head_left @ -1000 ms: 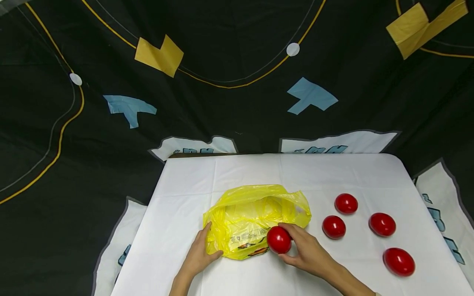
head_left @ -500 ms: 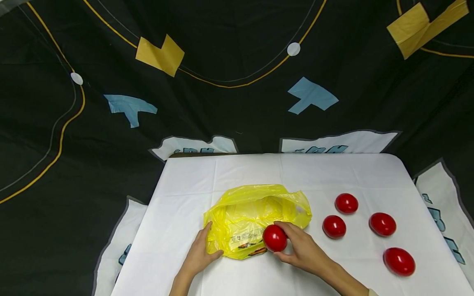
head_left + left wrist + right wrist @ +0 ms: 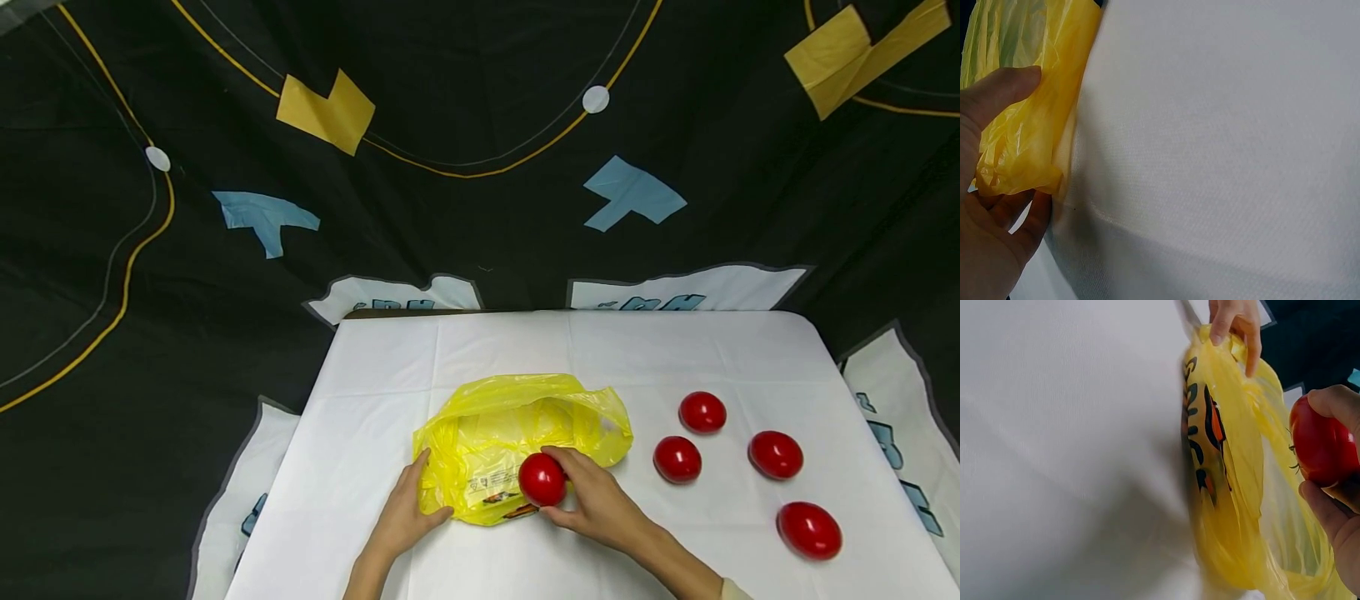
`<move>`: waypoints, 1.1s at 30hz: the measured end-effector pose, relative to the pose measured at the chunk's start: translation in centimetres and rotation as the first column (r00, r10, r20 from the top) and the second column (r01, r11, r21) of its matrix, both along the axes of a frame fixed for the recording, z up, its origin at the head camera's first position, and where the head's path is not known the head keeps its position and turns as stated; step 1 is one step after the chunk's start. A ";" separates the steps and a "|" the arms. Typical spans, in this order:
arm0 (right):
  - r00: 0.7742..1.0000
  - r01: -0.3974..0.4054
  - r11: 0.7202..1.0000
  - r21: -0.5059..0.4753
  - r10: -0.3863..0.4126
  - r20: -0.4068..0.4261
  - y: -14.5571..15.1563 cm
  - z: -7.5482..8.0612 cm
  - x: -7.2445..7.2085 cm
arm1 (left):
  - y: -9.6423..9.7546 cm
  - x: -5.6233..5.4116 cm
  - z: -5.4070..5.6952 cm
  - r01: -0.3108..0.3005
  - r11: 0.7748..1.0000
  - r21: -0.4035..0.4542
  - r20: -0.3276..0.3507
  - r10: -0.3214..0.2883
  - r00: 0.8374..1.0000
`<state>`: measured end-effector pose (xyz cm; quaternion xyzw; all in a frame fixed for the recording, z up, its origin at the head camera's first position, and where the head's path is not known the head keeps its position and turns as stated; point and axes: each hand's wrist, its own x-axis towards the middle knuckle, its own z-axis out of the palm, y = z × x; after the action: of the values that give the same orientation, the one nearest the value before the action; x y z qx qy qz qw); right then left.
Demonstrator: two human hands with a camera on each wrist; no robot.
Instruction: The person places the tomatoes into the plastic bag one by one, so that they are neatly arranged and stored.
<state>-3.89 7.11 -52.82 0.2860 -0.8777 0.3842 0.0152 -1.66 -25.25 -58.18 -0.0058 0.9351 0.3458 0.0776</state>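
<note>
A yellow plastic bag point(image 3: 517, 387) with dark printing lies on the white-covered table, its mouth gaping. My left hand point(image 3: 402, 514) holds the bag's left side; in the left wrist view the thumb point(image 3: 1013, 87) lies over the plastic and the fingers point(image 3: 1035, 225) are beneath it. Between thumb and fingers, my right hand point(image 3: 603, 504) grips a red tomato point(image 3: 542, 480). This tomato overlaps the bag's front part in the head view. Its green stem leaves show in the right wrist view, where the tomato point(image 3: 1319, 440) is beside the bag's mouth.
Several more tomatoes point(image 3: 677, 459) rest to the right of the bag, the nearest one point(image 3: 809, 531) toward the front right. The white tablecloth point(image 3: 637, 358) covers the table. Behind it hangs a black curtain point(image 3: 450, 225) with yellow and blue shapes.
My right hand has moved left with the tomato, from the bag's right front toward its middle. The left hand and the bag have stayed in place.
</note>
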 end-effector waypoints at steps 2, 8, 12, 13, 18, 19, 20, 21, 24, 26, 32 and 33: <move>1.000 -0.007 1.000 0.003 0.007 -0.009 -0.4 -0.2 -0.1 | 0.0 0.0 0.0 -0.001 1.000 -0.001 0.001 0.001 1.000; 0.999 -0.024 1.000 0.016 0.023 0.024 -1.5 -0.8 -0.4 | 0.0 -0.1 0.1 -0.007 1.000 -0.008 0.006 0.007 1.000; 0.998 -0.038 0.999 0.032 0.036 0.059 -2.4 -1.2 -0.7 | 0.0 -0.1 0.1 -0.006 1.000 -0.006 0.002 0.006 1.000; 0.997 -0.043 0.998 0.034 0.041 0.064 -2.6 -1.3 -0.7 | 0.0 -0.1 0.1 -0.006 1.000 -0.004 0.000 0.006 1.000; 0.995 -0.073 0.996 0.045 0.069 0.071 -3.9 -2.0 -1.2 | 0.0 0.0 -0.2 -0.005 1.000 -0.011 0.005 0.005 1.000; 0.995 -0.077 0.996 0.047 0.074 0.071 -4.2 -2.1 -1.3 | 0.0 0.0 -0.2 -0.006 1.000 -0.015 0.010 0.006 1.000; 0.994 -0.083 0.995 0.049 0.079 0.072 -4.4 -2.1 -1.4 | 0.0 0.0 -0.2 -0.007 1.000 -0.019 0.016 0.007 1.000; 0.994 -0.087 0.995 0.049 0.083 0.074 -4.5 -2.2 -1.4 | 0.1 0.1 -0.2 -0.009 1.000 -0.019 0.020 0.009 1.000; 0.992 -0.094 0.995 0.044 0.090 0.091 -4.9 -2.5 -1.6 | 0.2 0.1 -0.2 -0.010 1.000 -0.030 0.025 0.011 1.000; 0.990 -0.098 0.994 0.041 0.093 0.103 -5.1 -2.7 -1.7 | 0.3 0.0 -0.2 -0.009 0.999 -0.037 0.022 0.010 1.000; 0.989 -0.104 0.994 0.038 0.099 0.112 -5.5 -3.3 -2.0 | 0.3 -0.2 -0.1 -0.001 0.998 -0.061 0.012 0.002 1.000; 0.989 -0.103 0.994 0.039 0.098 0.111 -5.6 -3.4 -2.1 | 0.3 -0.2 -0.1 -0.001 0.998 -0.063 0.011 0.002 1.000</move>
<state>-6.00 1.51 -56.19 0.3090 -0.8700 0.3799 -0.0583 -1.85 -24.98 -58.27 -0.0109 0.9450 0.3163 0.0823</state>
